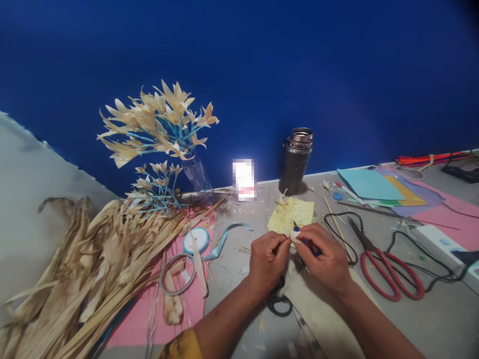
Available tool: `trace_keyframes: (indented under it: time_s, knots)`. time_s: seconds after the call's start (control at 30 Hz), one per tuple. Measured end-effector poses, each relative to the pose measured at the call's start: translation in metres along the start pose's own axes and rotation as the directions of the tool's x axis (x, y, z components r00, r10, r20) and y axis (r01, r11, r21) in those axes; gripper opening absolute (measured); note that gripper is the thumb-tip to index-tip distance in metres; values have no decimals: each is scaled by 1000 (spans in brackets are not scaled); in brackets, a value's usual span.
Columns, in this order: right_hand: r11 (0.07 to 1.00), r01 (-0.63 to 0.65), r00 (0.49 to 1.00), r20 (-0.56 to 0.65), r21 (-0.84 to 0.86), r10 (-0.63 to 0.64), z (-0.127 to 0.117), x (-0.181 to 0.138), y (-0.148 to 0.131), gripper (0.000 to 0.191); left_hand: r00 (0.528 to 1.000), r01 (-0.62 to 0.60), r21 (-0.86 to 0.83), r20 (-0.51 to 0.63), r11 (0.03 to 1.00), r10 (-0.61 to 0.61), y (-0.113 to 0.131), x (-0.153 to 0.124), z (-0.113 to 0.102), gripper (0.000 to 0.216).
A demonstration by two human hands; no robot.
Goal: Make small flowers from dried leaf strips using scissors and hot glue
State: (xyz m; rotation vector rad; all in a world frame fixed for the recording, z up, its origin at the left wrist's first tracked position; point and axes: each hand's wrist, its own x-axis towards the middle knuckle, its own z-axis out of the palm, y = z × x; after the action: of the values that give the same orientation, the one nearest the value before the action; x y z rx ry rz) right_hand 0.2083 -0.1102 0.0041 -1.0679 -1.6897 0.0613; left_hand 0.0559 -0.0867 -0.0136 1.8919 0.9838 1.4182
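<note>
My left hand (268, 257) is closed, with thumb and forefinger pinching a small pale piece (294, 235) that looks like dried corn husk. Meeting it at the same piece are the pinched fingertips of my right hand (325, 255). A blue tool with a dark tip (296, 228), perhaps a glue gun, shows behind and under the right fingers; most of it is hidden, and I cannot tell whether that hand also grips it. Just beyond both hands lies a yellow paper (305, 212) scattered with husk scraps. Small black-handled scissors (280, 306) lie below my wrists.
Dried husks (101, 259) are heaped at left on pink paper (129, 324), near a tape roll (177, 274) and ribbon spool (195, 241). Husk flowers (160, 119) stand behind. A dark flask (295, 162), red-handled scissors (391, 271), and a power strip (443, 249) with black cords occupy the right.
</note>
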Motion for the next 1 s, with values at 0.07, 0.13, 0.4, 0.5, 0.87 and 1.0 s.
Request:
trace_keyframes:
  time_s: [0.07,0.13,0.4,0.5,0.87,1.0]
  knots:
    - [1000,-25,1000,-5,1,25,0,-1,-1,14,1000,7,-12,11,1000,-7,2,0,1,20]
    - [998,-66,998,-4,12,66,0,-2,-1,13,997,70,-56,39,996,-68,4,0,1,21]
    - [983,-173,985,2,67,173,4,-5,-1,14,915,402,-234,60,885,-400,10,0,6,14]
    - [987,-155,988,-2,39,155,6,-6,0,13,926,372,-198,12,907,-377,10,0,6,16]
    - [969,-235,972,1,78,236,4,-6,-2,12,752,645,-488,266,588,-603,19,7,1,23]
    - [966,-247,969,3,80,248,4,-5,-4,13,729,650,-537,244,537,-640,16,8,2,28]
